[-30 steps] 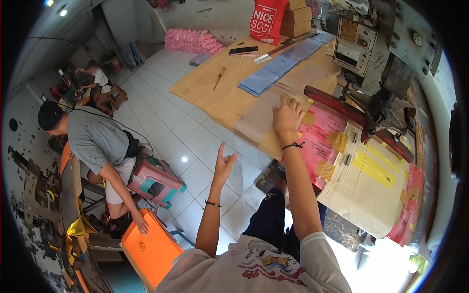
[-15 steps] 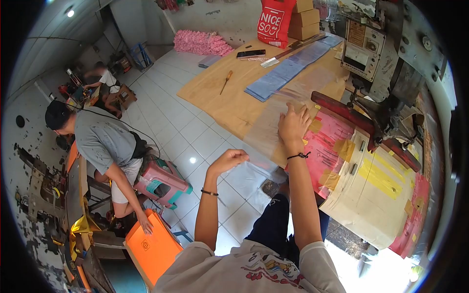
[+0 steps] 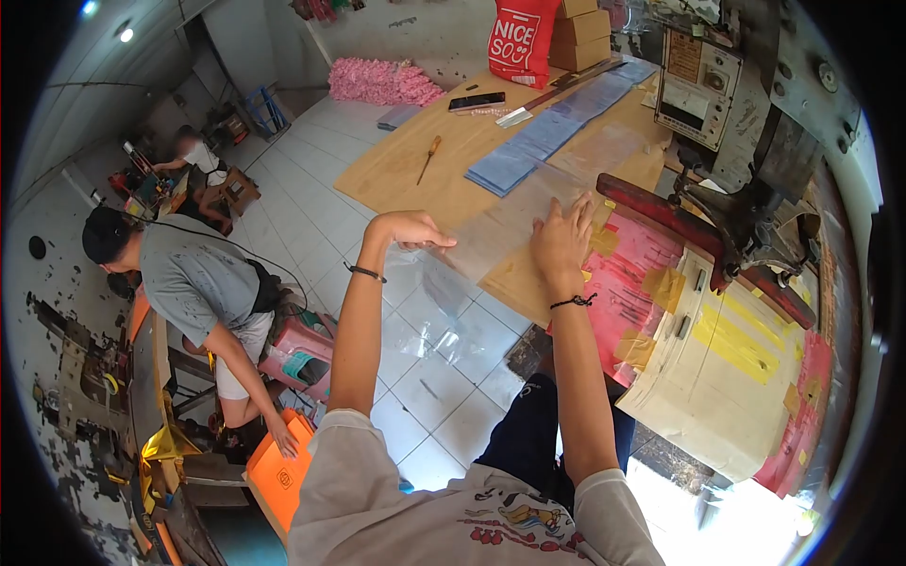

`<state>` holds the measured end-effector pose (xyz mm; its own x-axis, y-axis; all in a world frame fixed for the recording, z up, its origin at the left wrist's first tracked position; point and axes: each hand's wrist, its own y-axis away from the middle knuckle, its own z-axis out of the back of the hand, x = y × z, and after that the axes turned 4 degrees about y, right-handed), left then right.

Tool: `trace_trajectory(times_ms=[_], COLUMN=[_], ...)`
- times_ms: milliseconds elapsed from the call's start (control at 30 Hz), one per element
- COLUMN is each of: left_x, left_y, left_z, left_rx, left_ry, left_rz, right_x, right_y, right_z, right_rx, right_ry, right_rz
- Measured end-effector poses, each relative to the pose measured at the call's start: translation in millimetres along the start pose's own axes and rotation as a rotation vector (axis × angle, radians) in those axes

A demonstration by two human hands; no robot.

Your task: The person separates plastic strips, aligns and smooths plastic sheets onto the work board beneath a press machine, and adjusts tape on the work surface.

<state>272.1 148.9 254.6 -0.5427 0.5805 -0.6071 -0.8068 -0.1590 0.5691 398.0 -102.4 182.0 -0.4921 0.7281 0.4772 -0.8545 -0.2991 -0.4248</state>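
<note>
The left hand (image 3: 421,236) (now pinching clear film (image 3: 493,238)) has moved nearer the tabletop (image 3: 392,170).

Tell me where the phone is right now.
In the head view, the phone lies on the table, top centre, left of the blue sheets, between the red bag and the orange-handled tool.

Plastic sheet (image 3: 500,236) | clear, thin | partly flat on brown tabletop (image 3: 392,170), partly hanging

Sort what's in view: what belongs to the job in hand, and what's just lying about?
In use, seemingly: clear plastic sheet, pinched by the left hand; right hand, palm down; taped pink sheet beside it.

Lying about, seemingly: phone; orange-handled tool; red bag; brown boxes.
</note>
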Motion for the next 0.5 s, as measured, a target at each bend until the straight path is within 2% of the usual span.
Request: trace_trajectory(times_ms=[67, 133, 267, 367, 500], left_x=[-5.9, -19.8, -30.0, -32.0, -42.4], left_y=[3.2, 10.8, 8.9, -4.6, -35.3], left_z=[0.9, -2.1, -8.6, -3.9, 1.9], left_rx=[0.041, 0.062, 0.087, 0.045, -0.057], left_ry=[-0.087, -0.179, -0.210, -0.248, -0.304], left_rz=[0.063, 0.116, 0.063, 0.007, -0.086], right_x=[3.4, 4.7, 3.9, 3.7, 4.9], right_y=[-0.4, -3.1, -3.1, 1.0, -1.1], right_z=[2.4, 8.2, 3.8, 0.6, 4.2], right_rx=[0.010, -0.039, -0.079, 0.020, -0.077], right_ry=[0.001, -0.022, -0.045, 0.103, -0.017], right_rz=[-0.031, 0.043, 0.267, 0.066, 0.081])
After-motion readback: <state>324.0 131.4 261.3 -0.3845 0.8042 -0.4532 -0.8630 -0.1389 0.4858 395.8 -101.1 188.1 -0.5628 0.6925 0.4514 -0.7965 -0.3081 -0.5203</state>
